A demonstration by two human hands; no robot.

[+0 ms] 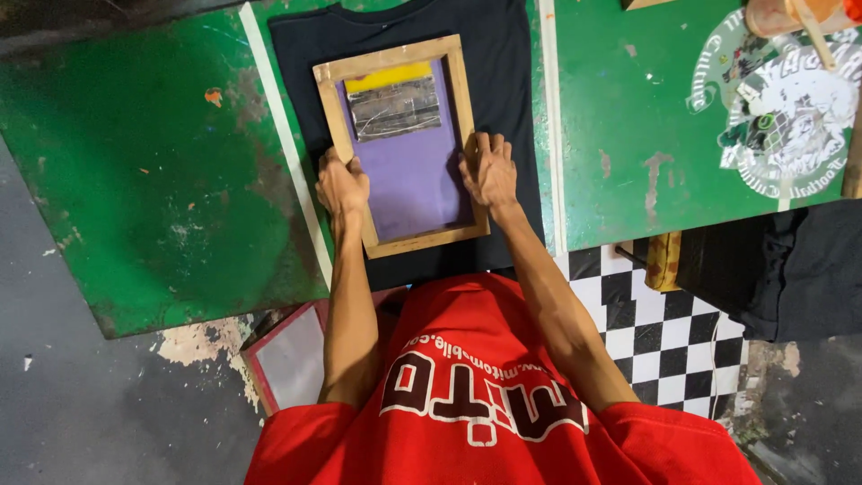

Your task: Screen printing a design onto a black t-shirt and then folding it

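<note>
Head view: a rectangular wooden-framed printing screen with purple mesh (401,144) lies flat on a black T-shirt (489,54), which is spread on the worn green-painted surface (144,180). Near the far end of the mesh sit a yellow strip and a grey, smeared patch. The left hand (342,187) grips the left rail of the frame near its lower corner, its fingers (334,171) curled together over the wood. The right hand (489,172) lies on the right rail, its fingers (485,145) stretched forward and close together, pressing flat on the frame edge. Both forearms reach out from a red shirt with white lettering (485,395).

White tape strips (283,144) run along both sides of the T-shirt. Well to the right on the surface lies a round white printed design (790,108), with an orange container (790,13) at the top edge. Another framed screen (287,359) leans below the surface, beside a black-and-white chequered floor (664,341). Dark cloth (808,269) hangs at the right.
</note>
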